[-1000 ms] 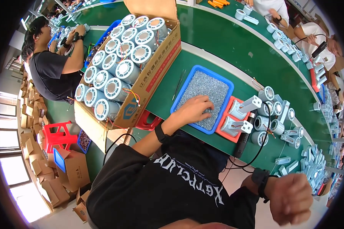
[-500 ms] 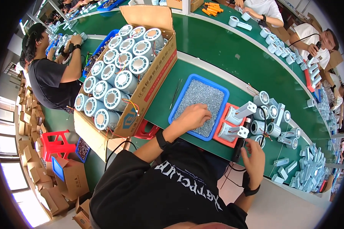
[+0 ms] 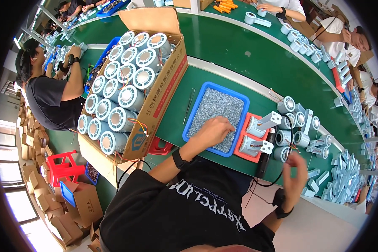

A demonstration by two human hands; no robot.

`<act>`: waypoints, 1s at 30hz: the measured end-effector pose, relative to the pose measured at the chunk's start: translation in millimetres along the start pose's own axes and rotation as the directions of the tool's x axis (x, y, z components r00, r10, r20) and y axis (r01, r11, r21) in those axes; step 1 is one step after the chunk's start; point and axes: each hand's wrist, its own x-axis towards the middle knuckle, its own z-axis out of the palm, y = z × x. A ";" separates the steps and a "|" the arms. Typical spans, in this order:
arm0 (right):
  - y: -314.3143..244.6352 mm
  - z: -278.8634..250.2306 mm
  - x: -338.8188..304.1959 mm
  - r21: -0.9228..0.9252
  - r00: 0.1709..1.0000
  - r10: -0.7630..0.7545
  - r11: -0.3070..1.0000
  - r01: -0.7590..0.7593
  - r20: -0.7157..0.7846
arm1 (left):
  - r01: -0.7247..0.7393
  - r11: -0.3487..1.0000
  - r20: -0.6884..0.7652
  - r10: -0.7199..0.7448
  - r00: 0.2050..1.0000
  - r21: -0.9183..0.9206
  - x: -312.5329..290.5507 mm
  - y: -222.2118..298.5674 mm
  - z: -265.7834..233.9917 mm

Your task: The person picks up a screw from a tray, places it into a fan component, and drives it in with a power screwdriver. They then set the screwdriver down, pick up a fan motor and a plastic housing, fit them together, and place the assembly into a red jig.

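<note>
My left hand [image 3: 216, 131] reaches over a blue tray [image 3: 193, 111] filled with small silvery screws [image 3: 220, 103]. Its fingertips are pressed together at the screws; whatever they pinch is too small to make out. To the right, my right hand [image 3: 296, 178] hangs in front of the table edge, smeared by motion, and its fingers cannot be read clearly. The nearest tool is a black electric screwdriver [image 3: 263, 163] lying beside a red holder [image 3: 247, 157]. In that holder sit two pale blue cylindrical housings with bracket arms [image 3: 253, 143].
A cardboard box [image 3: 166, 90] of pale blue cylindrical motors stands at left. Tweezers [image 3: 189, 105] lie beside the tray. More housings [image 3: 283, 137] and a heap of brackets [image 3: 342, 178] occupy the right side. A black cable [image 3: 277, 181] loops near my right hand. Co-workers sit around.
My right hand has moved away from the screwdriver, rightward and down toward me. My left hand stays over the screws, its fingers still together. The whole view has shifted slightly.
</note>
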 end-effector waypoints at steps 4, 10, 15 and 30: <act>-39.4 -42.7 -14.4 0.278 0.457 -0.477 0.399 0.874 -0.751 | -0.039 0.998 0.048 0.042 0.998 -0.054 10.5 6.3 3.8; -153.9 -30.2 23.7 0.421 0.234 -0.569 -0.222 0.879 -0.789 | 0.067 0.987 -0.013 -0.070 0.997 -0.145 1.2 7.7 -2.0; -161.1 -18.7 27.9 0.368 0.149 -0.524 -0.343 0.864 -0.838 | -0.003 0.993 -0.047 -0.003 0.999 -0.118 4.9 3.8 1.8; -92.4 -44.4 -2.9 0.500 0.442 -0.411 -0.039 0.865 -0.797 | 0.158 0.956 -0.029 -0.170 0.985 -0.247 4.8 18.0 -6.7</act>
